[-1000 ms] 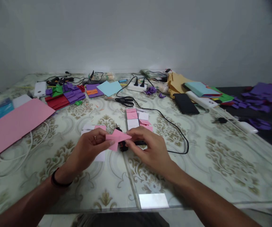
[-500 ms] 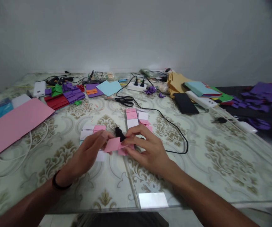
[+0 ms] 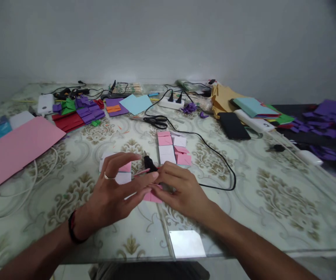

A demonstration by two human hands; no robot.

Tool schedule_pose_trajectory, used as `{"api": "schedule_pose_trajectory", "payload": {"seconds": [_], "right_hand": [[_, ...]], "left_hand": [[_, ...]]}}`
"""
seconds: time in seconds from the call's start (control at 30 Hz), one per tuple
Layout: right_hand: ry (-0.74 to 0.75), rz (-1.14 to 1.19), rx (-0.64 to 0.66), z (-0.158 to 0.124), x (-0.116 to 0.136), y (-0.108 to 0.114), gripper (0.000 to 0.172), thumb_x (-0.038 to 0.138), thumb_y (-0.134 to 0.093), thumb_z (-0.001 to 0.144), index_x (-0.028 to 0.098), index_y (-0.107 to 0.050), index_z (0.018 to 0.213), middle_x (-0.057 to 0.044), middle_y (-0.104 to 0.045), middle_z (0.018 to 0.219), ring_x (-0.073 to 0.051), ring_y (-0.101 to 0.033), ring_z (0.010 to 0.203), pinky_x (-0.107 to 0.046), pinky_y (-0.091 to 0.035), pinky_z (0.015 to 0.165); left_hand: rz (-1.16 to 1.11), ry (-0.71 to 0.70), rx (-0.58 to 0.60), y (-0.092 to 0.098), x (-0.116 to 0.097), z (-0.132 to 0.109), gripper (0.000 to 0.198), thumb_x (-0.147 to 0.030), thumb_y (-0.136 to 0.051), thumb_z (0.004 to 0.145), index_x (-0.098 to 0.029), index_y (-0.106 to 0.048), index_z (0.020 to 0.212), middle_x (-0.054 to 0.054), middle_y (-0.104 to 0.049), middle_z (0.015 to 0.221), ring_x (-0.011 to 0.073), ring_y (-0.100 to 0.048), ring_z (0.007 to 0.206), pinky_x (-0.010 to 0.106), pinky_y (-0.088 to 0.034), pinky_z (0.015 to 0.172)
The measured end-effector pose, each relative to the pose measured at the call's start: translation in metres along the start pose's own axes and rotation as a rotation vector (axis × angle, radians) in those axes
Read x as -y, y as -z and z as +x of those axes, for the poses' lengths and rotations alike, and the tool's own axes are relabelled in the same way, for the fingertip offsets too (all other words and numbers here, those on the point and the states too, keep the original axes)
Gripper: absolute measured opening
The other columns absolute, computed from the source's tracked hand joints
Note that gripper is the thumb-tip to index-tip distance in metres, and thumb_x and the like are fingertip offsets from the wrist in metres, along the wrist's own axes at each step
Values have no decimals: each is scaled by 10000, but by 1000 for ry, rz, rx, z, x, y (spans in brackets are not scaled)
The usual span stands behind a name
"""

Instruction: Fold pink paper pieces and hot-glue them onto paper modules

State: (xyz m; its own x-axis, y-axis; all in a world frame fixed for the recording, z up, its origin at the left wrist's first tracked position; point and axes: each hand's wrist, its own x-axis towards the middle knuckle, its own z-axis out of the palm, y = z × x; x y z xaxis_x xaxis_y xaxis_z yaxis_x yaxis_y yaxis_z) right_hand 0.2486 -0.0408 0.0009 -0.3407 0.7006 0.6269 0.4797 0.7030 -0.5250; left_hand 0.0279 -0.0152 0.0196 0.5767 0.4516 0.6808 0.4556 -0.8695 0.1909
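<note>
My right hand pinches a small piece of pink paper between thumb and fingers, low over the table. From the other side my left hand has its index finger and thumb closed about the same paper, the remaining fingers raised. Part of the paper is hidden by the fingers. Just beyond them lies a black corded tool with a pointed tip, its rear covered by my right hand. White and pink folded paper squares lie past my right hand. Another group of paper squares is partly behind my left hand.
Black scissors and a power strip lie farther back. A phone and stacked coloured paper are at right. Large pink sheet, white cable at left. A black cord loops across the right side.
The flat pink piece between my hands has been turned and is now mostly covered by fingers. My left hand has moved in over it, with its upper fingers lifted. The view has shifted slightly.
</note>
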Motion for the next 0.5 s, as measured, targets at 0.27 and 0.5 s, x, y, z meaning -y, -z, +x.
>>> {"api": "schedule_pose_trajectory", "payload": {"seconds": [0.27, 0.5], "right_hand": [[-32, 1, 39, -3, 4, 2, 37, 154, -699, 957, 164, -691, 922, -67, -719, 827, -196, -648, 789, -322, -514, 686], [-3, 82, 2, 0, 10, 4, 75, 108, -667, 938, 183, -665, 936, -71, -741, 865, -197, -648, 814, -334, -530, 727]], "left_hand": [[-49, 26, 37, -2, 2, 0, 159, -122, -754, 910, -251, -707, 991, 75, -520, 1341, 283, -505, 1268, 474, -477, 1069], [-94, 48, 61, -2, -5, 3, 146, -82, -695, 932, -213, -632, 937, 82, -570, 1216, 266, -538, 1218, 466, -473, 1067]]}}
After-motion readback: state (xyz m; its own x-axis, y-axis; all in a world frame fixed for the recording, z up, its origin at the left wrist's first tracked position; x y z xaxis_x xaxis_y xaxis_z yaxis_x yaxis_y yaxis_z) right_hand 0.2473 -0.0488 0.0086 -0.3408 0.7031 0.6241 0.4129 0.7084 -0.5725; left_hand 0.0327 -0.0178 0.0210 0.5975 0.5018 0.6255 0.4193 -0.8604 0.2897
